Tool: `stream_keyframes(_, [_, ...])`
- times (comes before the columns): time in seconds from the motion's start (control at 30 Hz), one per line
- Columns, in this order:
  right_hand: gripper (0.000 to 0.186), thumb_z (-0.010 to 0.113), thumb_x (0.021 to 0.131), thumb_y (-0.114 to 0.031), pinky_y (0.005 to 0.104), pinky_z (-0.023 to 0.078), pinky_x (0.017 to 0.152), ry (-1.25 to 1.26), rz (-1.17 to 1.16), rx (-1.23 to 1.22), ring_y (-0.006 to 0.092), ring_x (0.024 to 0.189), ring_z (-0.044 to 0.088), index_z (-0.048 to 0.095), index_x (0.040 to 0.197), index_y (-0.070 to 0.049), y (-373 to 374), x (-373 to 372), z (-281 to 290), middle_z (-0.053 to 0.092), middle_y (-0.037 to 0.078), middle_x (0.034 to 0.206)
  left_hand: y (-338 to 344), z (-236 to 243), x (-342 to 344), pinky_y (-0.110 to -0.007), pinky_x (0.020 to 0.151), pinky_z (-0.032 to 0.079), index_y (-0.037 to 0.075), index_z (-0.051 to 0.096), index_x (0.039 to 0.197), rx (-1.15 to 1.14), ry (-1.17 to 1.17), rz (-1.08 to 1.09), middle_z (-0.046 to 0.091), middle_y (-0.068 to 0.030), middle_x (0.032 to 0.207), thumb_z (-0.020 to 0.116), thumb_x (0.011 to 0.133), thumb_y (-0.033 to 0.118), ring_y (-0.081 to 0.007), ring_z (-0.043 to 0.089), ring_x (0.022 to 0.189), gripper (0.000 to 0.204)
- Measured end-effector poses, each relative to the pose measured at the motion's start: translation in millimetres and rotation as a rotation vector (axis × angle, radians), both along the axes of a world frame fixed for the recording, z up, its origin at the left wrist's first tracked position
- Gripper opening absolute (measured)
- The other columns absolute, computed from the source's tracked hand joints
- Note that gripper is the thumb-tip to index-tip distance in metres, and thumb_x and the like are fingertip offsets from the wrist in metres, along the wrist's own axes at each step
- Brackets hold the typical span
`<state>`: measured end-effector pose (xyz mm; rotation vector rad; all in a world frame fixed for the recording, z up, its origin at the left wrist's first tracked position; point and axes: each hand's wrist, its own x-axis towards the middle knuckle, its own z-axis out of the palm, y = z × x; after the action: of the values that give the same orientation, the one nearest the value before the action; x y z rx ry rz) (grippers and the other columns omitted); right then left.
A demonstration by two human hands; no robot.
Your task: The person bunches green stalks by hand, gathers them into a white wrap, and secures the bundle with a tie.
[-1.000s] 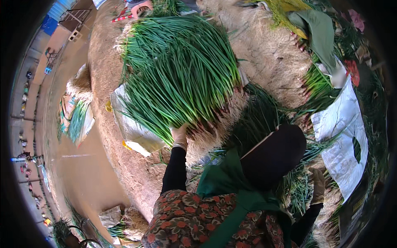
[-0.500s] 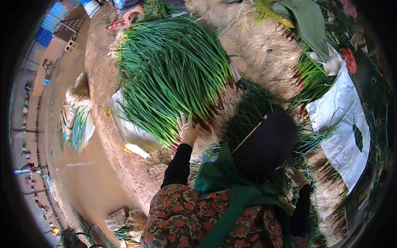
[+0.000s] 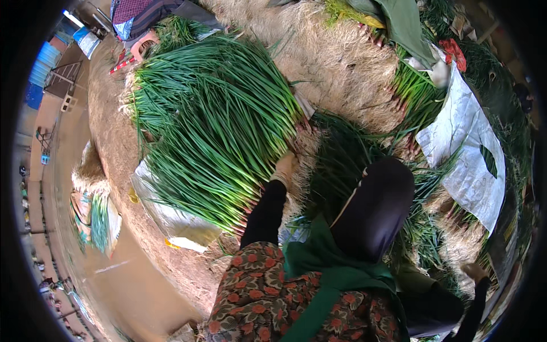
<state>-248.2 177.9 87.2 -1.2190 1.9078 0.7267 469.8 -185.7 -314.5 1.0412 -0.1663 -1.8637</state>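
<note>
A wide, thick heap of green onions (image 3: 211,125) lies in front of me. Its long green leaves point left and away, and its reddish stem ends and pale roots are toward me and to the right. My left hand (image 3: 285,169), in a pale glove, presses in at the stem and root end. Its fingers are mostly hidden among the stalks. Far to the lower right, my right hand (image 3: 474,272) is beside another row of green onions with shaggy pale roots (image 3: 456,251). It is small and blurred there, and its fingers cannot be made out.
A white woven sack (image 3: 464,154) with a hole covers onions on the right. My dark-clad knee (image 3: 373,211) rises between my hands. Another person's dark-clad legs (image 3: 162,17) and a pink stool (image 3: 143,45) are at the far left. Brown floor (image 3: 122,279) lies left of the mound.
My left hand has moved right and farther along the root edge of the heap. My right hand has reached down and right, away from my knee. The view has shifted.
</note>
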Motion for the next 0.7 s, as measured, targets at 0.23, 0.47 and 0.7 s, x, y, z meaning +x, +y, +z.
stream_keyframes(0.23, [0.044, 0.046, 0.086, -0.047, 0.0429, 0.040, 0.094, 0.318, 0.041, 0.199, 0.0316, 0.110, 0.052, 0.060, 0.112, -0.015, 121.1, -26.0, 77.4, 0.057, 0.015, 0.116, 29.8, 60.7, -129.9, -0.039, 0.103, 0.036, 0.005, 0.027, 0.139, 0.114, -0.160, -0.119, 0.032, -0.0138, 0.141, 0.046, 0.090, 0.010, -0.0311, 0.032, 0.128, 0.052])
stream_keyframes(0.47, [0.039, 0.058, 0.082, -0.034, 0.0385, 0.045, 0.086, 0.175, 0.115, -0.229, 0.0341, 0.100, 0.058, 0.059, 0.110, -0.007, -70.5, 71.0, 81.9, 0.062, 0.018, 0.104, 22.3, 8.0, -84.6, -0.038, 0.106, 0.032, 0.002, 0.028, 0.137, -0.052, 0.102, 0.013, 0.034, -0.0138, 0.140, 0.041, 0.093, 0.012, -0.0295, 0.038, 0.126, 0.047])
stream_keyframes(0.7, [0.041, 0.054, 0.083, -0.036, 0.0403, 0.048, 0.078, -0.123, 0.463, -0.146, 0.0359, 0.089, 0.060, 0.057, 0.113, -0.008, -269.1, 169.5, 13.7, 0.063, 0.019, 0.096, 35.7, 61.3, -72.0, -0.038, 0.105, 0.033, 0.001, 0.029, 0.137, 0.014, -0.076, 0.202, 0.032, -0.0142, 0.141, 0.040, 0.095, 0.022, -0.0293, 0.037, 0.127, 0.048])
